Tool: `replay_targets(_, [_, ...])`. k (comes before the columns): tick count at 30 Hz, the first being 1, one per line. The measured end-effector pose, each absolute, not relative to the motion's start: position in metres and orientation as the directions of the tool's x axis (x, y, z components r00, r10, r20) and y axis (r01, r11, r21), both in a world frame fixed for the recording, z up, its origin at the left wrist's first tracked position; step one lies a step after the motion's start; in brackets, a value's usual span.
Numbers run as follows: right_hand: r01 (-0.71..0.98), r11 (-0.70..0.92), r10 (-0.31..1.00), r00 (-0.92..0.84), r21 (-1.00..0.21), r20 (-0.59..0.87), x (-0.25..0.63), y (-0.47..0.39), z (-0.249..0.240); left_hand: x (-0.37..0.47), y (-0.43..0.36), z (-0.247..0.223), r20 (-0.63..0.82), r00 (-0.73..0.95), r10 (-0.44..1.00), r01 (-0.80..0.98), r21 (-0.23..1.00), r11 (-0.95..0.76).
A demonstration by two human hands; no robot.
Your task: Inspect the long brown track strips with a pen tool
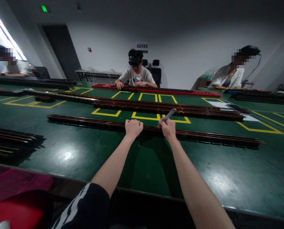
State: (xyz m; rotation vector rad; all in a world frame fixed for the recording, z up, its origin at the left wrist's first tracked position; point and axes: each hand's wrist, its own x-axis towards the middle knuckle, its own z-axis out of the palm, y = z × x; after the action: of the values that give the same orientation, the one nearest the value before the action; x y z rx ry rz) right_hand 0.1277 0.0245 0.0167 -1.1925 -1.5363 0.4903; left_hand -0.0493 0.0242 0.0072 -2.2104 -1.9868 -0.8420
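Observation:
A long, dark strip bundle with coppery edges lies across the green table in front of me. My left hand is closed over its middle, fingers curled on the far side and hidden from view. Just to the right, my right hand grips a pen-like tool with a pale, see-through shaft. Its lower tip points down at the strip bundle between my hands; whether it touches cannot be made out. Beyond lies another long stack of dark strips, roughly parallel.
More dark strips are piled at the left on the green table, which carries yellow taped outlines. Across from me a person works at a long red rail. White papers lie at right; other people sit on both sides.

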Motion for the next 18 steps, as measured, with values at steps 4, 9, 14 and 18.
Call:
replay_targets(4, [0.445,0.416,0.878,0.031,-0.793,0.478,0.131,0.03,0.013,-0.05,0.023,0.009,0.418,0.025,0.908,0.932,0.319,-0.173])
replay_targets(9, [0.427,0.411,0.884,0.032,-0.806,0.467,0.13,0.031,0.01,-0.05,0.022,0.011,0.412,0.023,0.911,0.93,0.325,-0.171])
replay_targets(14, [0.355,0.414,0.896,0.006,-0.838,0.445,0.128,0.031,0.009,-0.055,0.025,0.01,0.412,0.01,0.911,0.939,0.31,-0.15])
replay_targets(18, [0.344,0.433,0.89,-0.017,-0.833,0.455,0.128,0.033,0.008,-0.061,0.028,0.008,0.429,-0.022,0.903,0.948,0.296,-0.118])
